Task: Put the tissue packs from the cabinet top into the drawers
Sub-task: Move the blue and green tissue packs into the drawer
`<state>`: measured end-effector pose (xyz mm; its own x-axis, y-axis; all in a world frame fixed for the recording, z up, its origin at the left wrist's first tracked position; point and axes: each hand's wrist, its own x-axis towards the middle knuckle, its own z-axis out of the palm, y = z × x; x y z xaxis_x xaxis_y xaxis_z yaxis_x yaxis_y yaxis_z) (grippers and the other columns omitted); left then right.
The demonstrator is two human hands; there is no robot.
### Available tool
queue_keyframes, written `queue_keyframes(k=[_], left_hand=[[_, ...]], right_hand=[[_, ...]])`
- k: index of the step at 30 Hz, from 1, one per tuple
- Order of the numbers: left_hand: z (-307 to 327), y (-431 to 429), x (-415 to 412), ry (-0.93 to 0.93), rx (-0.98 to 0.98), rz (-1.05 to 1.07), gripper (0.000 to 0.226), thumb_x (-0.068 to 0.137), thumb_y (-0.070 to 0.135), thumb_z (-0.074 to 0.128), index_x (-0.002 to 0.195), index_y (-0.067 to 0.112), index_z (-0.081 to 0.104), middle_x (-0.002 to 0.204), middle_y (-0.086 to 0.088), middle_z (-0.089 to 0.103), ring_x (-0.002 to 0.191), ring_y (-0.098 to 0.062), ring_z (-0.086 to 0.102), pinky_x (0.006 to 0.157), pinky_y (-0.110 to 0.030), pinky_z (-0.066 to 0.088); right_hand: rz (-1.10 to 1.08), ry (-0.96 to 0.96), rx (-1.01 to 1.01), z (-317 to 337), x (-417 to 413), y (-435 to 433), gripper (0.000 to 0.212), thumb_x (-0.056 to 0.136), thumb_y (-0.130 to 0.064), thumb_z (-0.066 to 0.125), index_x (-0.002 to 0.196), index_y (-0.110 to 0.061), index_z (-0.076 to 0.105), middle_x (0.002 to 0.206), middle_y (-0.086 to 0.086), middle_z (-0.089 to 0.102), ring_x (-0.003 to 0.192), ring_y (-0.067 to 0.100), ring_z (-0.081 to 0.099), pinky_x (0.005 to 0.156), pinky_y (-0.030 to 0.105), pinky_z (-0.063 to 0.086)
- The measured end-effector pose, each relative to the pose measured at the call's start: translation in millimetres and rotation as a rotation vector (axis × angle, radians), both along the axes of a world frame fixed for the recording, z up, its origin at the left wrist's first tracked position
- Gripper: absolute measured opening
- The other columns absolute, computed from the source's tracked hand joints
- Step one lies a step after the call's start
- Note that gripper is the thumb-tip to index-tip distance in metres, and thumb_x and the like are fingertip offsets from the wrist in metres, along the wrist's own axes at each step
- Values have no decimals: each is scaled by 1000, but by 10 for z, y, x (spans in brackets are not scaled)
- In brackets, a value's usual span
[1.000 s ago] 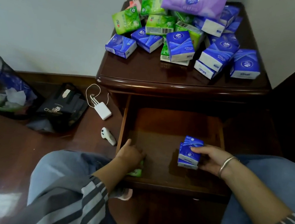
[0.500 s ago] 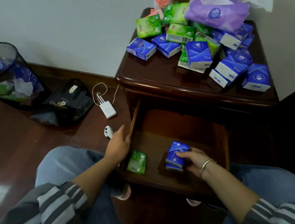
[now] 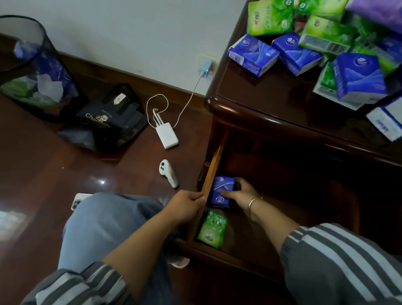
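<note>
**Blue pack moves to the drawer's left wall**

Since 0.5 s ago the right grip point(image 3: 236, 194) has carried the blue tissue pack point(image 3: 221, 192) from the middle of the drawer point(image 3: 212, 171) across to its left side wall, and the view has swung left. That grip, a bare hand with a bangle at the wrist, holds the pack with the thumb over its far edge and fingers across its face. The pack sits against the inner side of the wall. The left grip point(image 3: 186, 206) has shifted little: its fingers curl over the top edge of the same wall from outside.

1 green tissue pack point(image 3: 212, 229) lies flat in the drawer's front left corner, just nearer than the blue one and apart from both grips. On the cabinet top point(image 3: 276, 98) a heap of packs point(image 3: 353, 77), blue and green, remains, with 1 large purple pack point(image 3: 398, 17) behind.

On the floor to the left are a mesh bin point(image 3: 29, 65), a black bag point(image 3: 108, 116), a white power bank point(image 3: 168, 136) on a cable, a white controller point(image 3: 168, 173) and a phone point(image 3: 79, 200) partly hidden by a knee.
</note>
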<state>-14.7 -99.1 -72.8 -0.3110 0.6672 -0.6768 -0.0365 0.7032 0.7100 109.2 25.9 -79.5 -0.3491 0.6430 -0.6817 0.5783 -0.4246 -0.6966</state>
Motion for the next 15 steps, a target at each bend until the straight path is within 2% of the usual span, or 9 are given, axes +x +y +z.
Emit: queue_keyframes(k=[4, 7, 10, 13, 15], left_hand=[[-21, -1, -43, -12, 5, -21, 29, 96, 26, 55, 117, 13, 69, 98, -6, 72, 91, -18, 63, 97, -41, 49], [-21, -10, -53, -24, -3, -24, 32, 96, 27, 55, 122, 12, 67, 107, -10, 72, 97, -20, 65, 100, -44, 49], [-21, -15, -55, -2, -4, -24, 35, 96, 27, 56, 125, 10, 64, 114, -14, 70, 106, -25, 64, 102, -45, 47], [-6, -19, -48, -1, -9, -9, 36, 95, 27, 57, 125, 9, 64, 115, -14, 70, 111, -28, 63, 103, -46, 46], [26, -22, -24, -8, -4, 12, 35, 95, 27, 57, 124, 9, 64, 114, -13, 70, 111, -27, 63, 104, -45, 45]], right_hand=[[120, -22, 65, 6, 8, -64, 85, 77, -10, 74, 146, -11, 22, 135, 9, 50, 105, 13, 49, 84, 22, 40], [-42, -38, 19, 54, 177, -137, 69, 84, -22, 68, 142, -12, 32, 138, 8, 48, 116, 20, 50, 87, 25, 40], [-277, -46, -199, 65, 371, -368, 53, 90, -43, 54, 136, -17, 44, 141, 6, 48, 121, 22, 49, 88, 33, 42], [-387, 99, -492, 76, 388, -674, 56, 94, -53, 36, 136, -17, 45, 142, 8, 47, 126, 25, 48, 87, 38, 44], [-354, 186, -587, 90, 322, -736, 61, 93, -59, 25, 135, -19, 44, 142, 11, 47, 126, 28, 48, 93, 41, 42]])
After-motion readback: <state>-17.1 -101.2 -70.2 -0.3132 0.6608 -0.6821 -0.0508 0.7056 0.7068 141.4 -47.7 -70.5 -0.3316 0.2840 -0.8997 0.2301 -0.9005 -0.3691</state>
